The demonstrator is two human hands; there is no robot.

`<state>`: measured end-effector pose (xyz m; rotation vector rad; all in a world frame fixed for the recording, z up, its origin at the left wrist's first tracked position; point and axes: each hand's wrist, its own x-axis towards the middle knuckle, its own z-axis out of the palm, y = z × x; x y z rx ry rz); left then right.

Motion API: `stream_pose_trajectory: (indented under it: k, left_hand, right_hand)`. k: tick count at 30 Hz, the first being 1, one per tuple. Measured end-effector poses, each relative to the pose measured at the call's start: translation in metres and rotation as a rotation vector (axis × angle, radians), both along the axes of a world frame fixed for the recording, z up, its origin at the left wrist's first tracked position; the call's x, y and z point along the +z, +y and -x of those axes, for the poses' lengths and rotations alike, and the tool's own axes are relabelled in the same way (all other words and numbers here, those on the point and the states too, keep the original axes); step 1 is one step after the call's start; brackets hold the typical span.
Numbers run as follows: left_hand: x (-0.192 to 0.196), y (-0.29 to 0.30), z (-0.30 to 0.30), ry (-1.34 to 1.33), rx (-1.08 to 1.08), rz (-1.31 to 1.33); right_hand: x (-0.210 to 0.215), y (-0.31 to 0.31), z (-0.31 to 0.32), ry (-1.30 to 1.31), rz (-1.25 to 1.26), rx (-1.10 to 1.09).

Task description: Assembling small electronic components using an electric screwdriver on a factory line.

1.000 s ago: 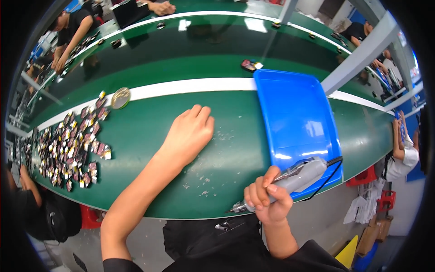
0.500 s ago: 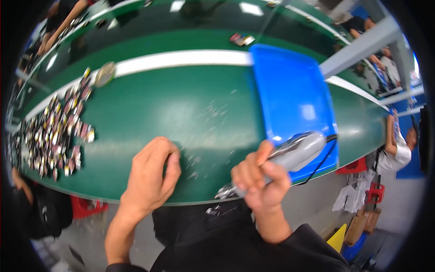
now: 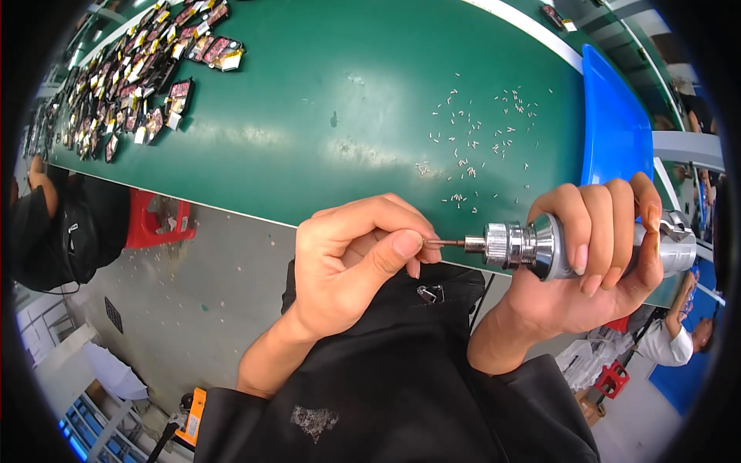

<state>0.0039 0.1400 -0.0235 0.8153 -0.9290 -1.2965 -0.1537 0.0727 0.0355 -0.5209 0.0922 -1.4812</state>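
In my right hand (image 3: 598, 247) is a grey electric screwdriver (image 3: 549, 245) with a knurled metal collar, held level with its nose towards my left. A thin bit (image 3: 448, 242) sticks out of the collar. The thumb and fingertips of my left hand (image 3: 359, 258) pinch the tip of that bit; whether a screw sits between them is hidden. Both hands are over the near edge of the green tabletop (image 3: 285, 154), in front of my body. Just beyond them, many tiny pale screws (image 3: 471, 143) lie scattered on the green surface.
A pile of small black electronic parts (image 3: 139, 85) covers the far left of the table. The blue tray (image 3: 610, 131) stands at the right. Another person's arm (image 3: 42, 185) shows at the left edge, near a red stool (image 3: 158, 220). A person in white (image 3: 670, 343) is at the right.
My left hand has moved over to the screwdriver and now pinches its bit. The screwdriver has swung level, nose to the left. My view has turned and dropped closer to the hands.
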Motion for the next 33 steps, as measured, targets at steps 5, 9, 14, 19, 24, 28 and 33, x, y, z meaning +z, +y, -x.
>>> stream_pose_trajectory:
  k: [5, 9, 14, 19, 24, 28, 33]
  left_hand:
    - [-0.004, 0.004, 0.000, 0.132, -0.014, 0.020]
    - [-0.006, 0.000, 0.002, 0.208, -0.062, 0.009]
    - [-0.003, -0.001, 0.003, 0.168, -0.079, -0.009]
    - [-0.001, 0.000, 0.003, 0.117, -0.094, -0.029]
    - [0.004, -0.001, 0.009, -0.221, 0.024, 0.044]
    - [-0.002, -0.003, 0.012, -0.377, 0.094, 0.149]
    - [0.000, -0.015, 0.013, -0.480, 0.069, 0.172]
  right_hand:
    - [-0.005, 0.000, -0.007, 0.018, 0.008, 0.032]
    - [-0.005, 0.001, -0.005, 0.020, -0.010, 0.024]
    - [-0.006, 0.000, -0.002, 0.036, -0.014, 0.008]
    - [-0.005, -0.001, -0.001, 0.050, -0.013, 0.010]
    - [-0.005, 0.002, 0.004, 0.085, -0.004, -0.045]
    - [-0.012, -0.004, 0.007, 0.078, 0.010, -0.012]
    - [-0.014, -0.012, 0.013, 0.038, -0.021, 0.005]
